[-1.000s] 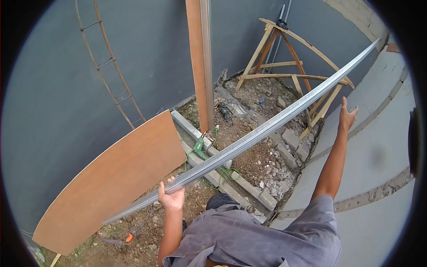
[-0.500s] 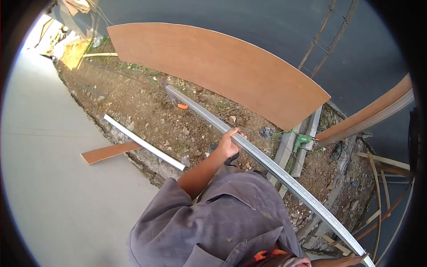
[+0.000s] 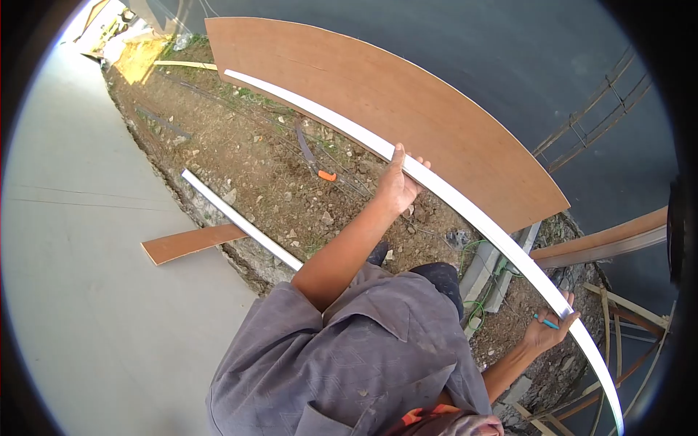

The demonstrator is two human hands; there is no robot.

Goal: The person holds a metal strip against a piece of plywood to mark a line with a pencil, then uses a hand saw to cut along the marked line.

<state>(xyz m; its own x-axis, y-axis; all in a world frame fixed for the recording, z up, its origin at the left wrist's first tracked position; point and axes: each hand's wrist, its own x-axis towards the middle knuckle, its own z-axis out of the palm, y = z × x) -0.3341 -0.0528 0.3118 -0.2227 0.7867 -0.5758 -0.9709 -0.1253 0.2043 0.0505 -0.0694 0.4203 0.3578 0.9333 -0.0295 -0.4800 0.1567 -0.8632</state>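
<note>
1 head camera, looking down.

Grey shirt (image 3: 342, 367), short sleeves (image 3: 267, 320), bare hands (image 3: 400, 186)

We are seeing a glossy metal strip (image 3: 487, 229), a matt wooden panel (image 3: 407, 109), a cloth shirt (image 3: 392, 356) and, at the edge of rough soil (image 3: 240, 156), a shiny bar (image 3: 243, 221).

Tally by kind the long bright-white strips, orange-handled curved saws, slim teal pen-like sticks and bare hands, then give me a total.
Long bright-white strips: 2 (held strip, loose strip at left)
Orange-handled curved saw: 1
Slim teal pen-like stick: 1
Bare hands: 2 (left hand, right hand)
Total: 6
</note>
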